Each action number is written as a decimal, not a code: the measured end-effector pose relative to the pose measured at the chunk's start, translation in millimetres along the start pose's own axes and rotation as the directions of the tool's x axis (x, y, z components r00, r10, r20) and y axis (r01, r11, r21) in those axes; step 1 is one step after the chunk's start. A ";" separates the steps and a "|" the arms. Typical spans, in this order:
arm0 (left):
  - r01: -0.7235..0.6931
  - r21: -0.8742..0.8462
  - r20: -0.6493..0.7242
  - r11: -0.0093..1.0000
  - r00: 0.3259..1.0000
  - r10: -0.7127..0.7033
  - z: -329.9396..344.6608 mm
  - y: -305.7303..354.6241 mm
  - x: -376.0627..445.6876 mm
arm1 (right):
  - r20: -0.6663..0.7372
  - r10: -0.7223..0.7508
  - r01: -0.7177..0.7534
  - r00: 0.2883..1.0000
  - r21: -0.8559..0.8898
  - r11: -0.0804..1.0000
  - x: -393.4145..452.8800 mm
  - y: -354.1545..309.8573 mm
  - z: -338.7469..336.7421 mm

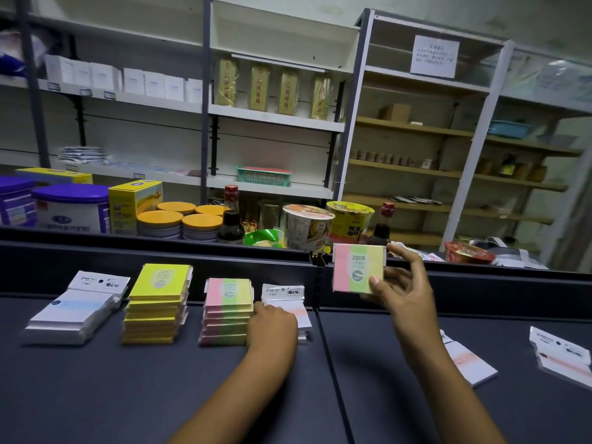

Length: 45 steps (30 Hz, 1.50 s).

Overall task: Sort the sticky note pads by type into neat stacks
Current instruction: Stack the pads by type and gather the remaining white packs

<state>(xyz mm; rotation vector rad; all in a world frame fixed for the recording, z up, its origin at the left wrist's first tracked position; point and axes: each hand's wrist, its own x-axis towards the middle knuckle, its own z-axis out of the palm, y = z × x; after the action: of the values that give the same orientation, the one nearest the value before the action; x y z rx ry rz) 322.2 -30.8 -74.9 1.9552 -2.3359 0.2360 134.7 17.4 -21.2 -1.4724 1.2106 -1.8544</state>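
Left hand (272, 322): knuckles up, pressed against striped stack (228, 310), grip unclear. Right hand (402, 291): raised, pinching striped pad (358, 272).

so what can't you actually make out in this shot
- Head view: the white pad stack beside the pink-green stack is partly hidden by the left hand; its height is unclear.
- The pad under the right forearm is partly covered.
- The packet at the right edge is cut off by the frame.
- The shelf notice is too small to read.
- Small print under "2209" on the held pad is unreadable.
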 end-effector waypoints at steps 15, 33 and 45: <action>-0.176 -0.190 -0.332 0.966 0.937 0.105 -25.6 -25.2 -38.7 | 0.057 0.031 -0.033 0.998 0.018 0.999 -27.9 -7.6 -8.7; 0.133 -0.114 -0.366 0.985 0.916 -0.166 -50.0 -160.5 -96.5 | 0.267 0.099 -0.132 0.959 0.111 0.985 -44.1 -3.4 108.6; 0.130 -0.149 -0.394 0.980 0.901 -0.179 -38.1 -219.0 -66.1 | 0.258 0.160 -0.122 0.953 -0.158 0.980 -18.5 31.2 183.2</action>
<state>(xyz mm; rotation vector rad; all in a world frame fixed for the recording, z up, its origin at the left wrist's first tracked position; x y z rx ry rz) 548.1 2.6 -34.5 1.8136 -1.8793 0.4330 307.7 -45.9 -51.8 -1.6072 1.2946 -1.4456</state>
